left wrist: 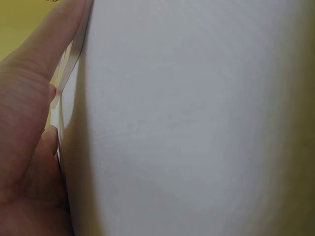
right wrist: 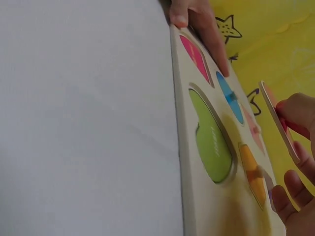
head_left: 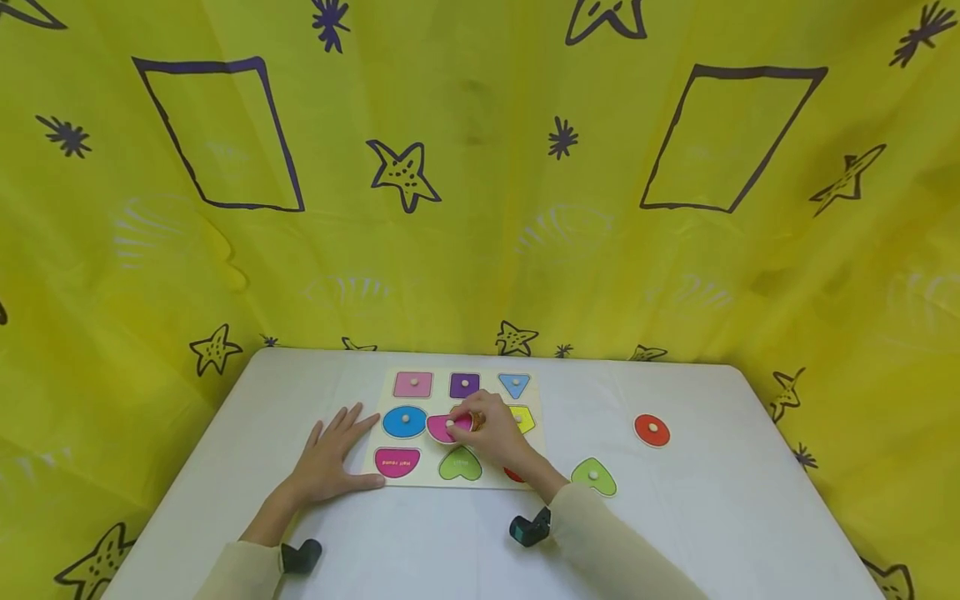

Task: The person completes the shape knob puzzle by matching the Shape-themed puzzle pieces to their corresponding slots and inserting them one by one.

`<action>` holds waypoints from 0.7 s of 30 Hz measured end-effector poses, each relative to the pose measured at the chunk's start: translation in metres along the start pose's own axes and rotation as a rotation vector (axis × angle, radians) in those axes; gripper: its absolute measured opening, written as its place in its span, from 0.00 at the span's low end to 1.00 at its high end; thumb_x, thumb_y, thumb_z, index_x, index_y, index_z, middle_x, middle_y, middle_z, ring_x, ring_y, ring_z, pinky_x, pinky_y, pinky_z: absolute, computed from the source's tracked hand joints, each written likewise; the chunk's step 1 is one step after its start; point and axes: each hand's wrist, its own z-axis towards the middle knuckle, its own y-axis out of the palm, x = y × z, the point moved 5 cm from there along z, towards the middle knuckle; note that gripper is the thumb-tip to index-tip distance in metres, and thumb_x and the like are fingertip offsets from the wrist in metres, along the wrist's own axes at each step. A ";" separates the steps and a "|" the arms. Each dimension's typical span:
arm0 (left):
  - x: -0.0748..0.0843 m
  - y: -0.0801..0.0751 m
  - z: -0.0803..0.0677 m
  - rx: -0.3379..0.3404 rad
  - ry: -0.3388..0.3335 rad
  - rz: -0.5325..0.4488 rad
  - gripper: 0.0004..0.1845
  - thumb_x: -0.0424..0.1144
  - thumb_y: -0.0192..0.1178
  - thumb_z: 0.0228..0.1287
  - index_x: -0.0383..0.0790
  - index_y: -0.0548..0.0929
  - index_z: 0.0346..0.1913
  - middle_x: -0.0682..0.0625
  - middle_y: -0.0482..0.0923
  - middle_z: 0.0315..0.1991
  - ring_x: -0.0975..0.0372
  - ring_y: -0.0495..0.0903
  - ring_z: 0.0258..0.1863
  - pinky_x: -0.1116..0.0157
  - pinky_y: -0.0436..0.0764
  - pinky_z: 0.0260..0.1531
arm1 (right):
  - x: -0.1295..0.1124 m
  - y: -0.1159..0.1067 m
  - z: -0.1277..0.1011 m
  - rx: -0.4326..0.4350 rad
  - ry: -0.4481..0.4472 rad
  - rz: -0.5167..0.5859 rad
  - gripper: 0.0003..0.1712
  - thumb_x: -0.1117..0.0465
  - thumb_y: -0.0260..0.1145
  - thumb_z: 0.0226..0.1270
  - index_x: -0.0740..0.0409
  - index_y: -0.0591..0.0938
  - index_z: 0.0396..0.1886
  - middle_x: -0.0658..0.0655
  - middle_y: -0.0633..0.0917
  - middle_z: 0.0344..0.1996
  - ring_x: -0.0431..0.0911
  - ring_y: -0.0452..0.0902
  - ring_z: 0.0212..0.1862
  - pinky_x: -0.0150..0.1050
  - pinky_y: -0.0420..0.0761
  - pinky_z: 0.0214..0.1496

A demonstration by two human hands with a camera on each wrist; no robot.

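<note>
My right hand (head_left: 497, 431) pinches the small knob of a pink half-round puzzle piece (head_left: 437, 427). In the right wrist view the piece (right wrist: 276, 120) is raised off the cream puzzle board (head_left: 480, 481), tilted edge-on. My left hand (head_left: 330, 458) lies spread at the board's left side, with thumb and index finger at its edge. Near that thumb is the bare pink half-round recess (head_left: 397, 462), with lettering in it. A bare green heart recess (head_left: 460, 464) is beside it. My right wrist partly covers a red recess (head_left: 513, 475).
Knobbed pieces sit in the board: pink (head_left: 412, 384), purple (head_left: 464, 384), light blue triangle (head_left: 515, 384), blue oval (head_left: 404, 422), yellow (head_left: 527, 419) and orange (right wrist: 252, 167). A green heart piece (head_left: 593, 479) and red round piece (head_left: 652, 431) lie right of the board on the white table (head_left: 735, 517).
</note>
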 end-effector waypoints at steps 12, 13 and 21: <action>0.003 -0.003 -0.001 -0.006 0.011 -0.002 0.56 0.68 0.73 0.48 0.47 0.67 0.78 0.36 0.54 0.80 0.36 0.46 0.79 0.28 0.38 0.71 | -0.013 0.053 0.000 0.032 -0.008 -0.035 0.07 0.56 0.78 0.62 0.49 0.92 0.39 0.46 0.81 0.43 0.42 0.67 0.52 0.39 0.74 0.50; 0.003 -0.003 -0.001 -0.006 0.012 0.000 0.56 0.68 0.73 0.48 0.47 0.67 0.78 0.36 0.54 0.80 0.36 0.46 0.79 0.29 0.38 0.71 | -0.014 0.056 0.000 0.041 -0.020 -0.041 0.07 0.56 0.78 0.62 0.49 0.92 0.39 0.47 0.81 0.42 0.42 0.67 0.52 0.39 0.74 0.50; 0.004 -0.004 -0.001 0.003 0.024 0.006 0.55 0.68 0.73 0.48 0.47 0.67 0.78 0.36 0.54 0.80 0.36 0.46 0.79 0.29 0.38 0.72 | -0.027 0.078 -0.001 0.057 -0.091 -0.106 0.05 0.55 0.79 0.60 0.47 0.93 0.36 0.45 0.82 0.39 0.40 0.67 0.47 0.35 0.70 0.47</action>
